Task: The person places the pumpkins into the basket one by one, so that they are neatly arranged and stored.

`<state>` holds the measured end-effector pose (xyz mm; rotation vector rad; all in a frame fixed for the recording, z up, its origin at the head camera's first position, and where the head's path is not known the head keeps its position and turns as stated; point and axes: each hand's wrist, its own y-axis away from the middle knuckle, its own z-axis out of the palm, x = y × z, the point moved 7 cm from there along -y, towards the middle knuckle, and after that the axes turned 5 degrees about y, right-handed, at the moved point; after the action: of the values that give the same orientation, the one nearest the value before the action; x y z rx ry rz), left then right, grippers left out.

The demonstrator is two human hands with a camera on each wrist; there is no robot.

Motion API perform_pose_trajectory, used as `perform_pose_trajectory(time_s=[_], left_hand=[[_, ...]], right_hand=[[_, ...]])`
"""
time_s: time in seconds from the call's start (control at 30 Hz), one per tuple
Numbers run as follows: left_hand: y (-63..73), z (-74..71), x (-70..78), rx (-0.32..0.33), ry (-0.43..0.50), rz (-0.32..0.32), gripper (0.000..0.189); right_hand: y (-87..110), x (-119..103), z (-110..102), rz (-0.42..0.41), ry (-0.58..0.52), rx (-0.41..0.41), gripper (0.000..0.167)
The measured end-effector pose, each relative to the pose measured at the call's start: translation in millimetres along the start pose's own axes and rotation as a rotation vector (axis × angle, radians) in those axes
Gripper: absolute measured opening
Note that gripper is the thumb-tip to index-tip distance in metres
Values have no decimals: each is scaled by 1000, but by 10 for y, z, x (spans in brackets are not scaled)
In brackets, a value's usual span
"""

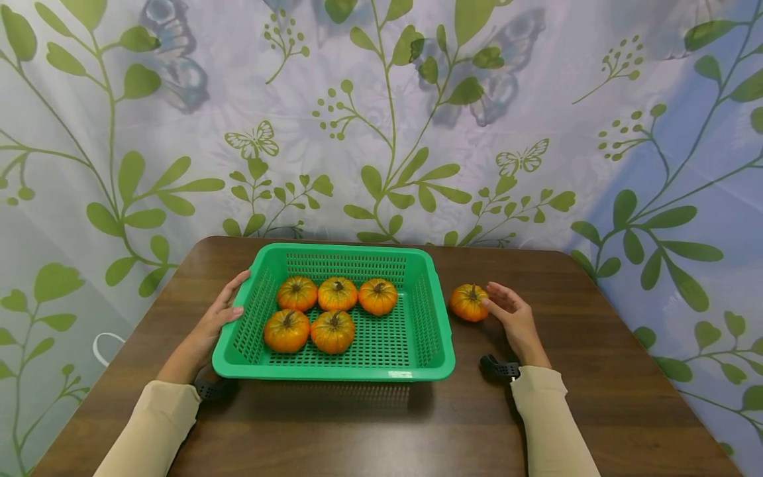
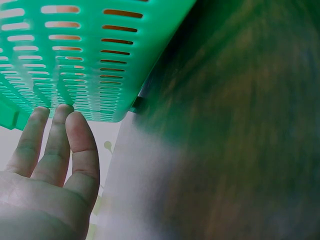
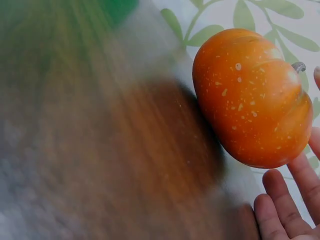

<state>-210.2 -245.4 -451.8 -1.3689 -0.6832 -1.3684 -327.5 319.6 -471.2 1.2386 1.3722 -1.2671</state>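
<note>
A green plastic basket stands on the table with several small orange pumpkins in its left and middle part. My left hand is at the basket's left side, fingers extended. In the left wrist view, the fingertips of that hand meet the slotted basket wall. Right of the basket, a single pumpkin sits on the table, stem upward. Beside it is my right hand, thumb against its right side. The right wrist view shows that pumpkin with loosely extended fingers close by.
The brown wooden table reaches back to a curtain printed with leaves and butterflies. Dark straps circle both wrists, the right strap lying near the table. A white loop shows past the left table edge.
</note>
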Motion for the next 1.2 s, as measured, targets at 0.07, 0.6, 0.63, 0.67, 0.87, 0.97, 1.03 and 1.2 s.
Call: perform_pose_trajectory(time_s=[0.07,0.6,0.63,0.67,0.87,0.97,1.03,1.2], left_hand=[[-2,2,6,7,-3,1,62],[-6,19,47,18,-56,43,63],[-6,19,45,19,-54,40,62],[-5,19,43,20,-51,38,62],[1,34,46,18,-21,29,62],[6,41,48,14,-10,28,62],[6,42,48,13,-9,29,62],[2,38,41,10,-13,26,62]], right_hand=[[7,2,15,17,24,-24,46],[27,9,103,-1,280,-215,77],[28,10,104,-6,288,-222,77],[30,12,101,-7,292,-225,77],[37,17,94,8,303,-236,76],[40,16,96,15,310,-239,76],[41,16,93,15,315,-238,76],[44,17,76,7,316,-222,74]])
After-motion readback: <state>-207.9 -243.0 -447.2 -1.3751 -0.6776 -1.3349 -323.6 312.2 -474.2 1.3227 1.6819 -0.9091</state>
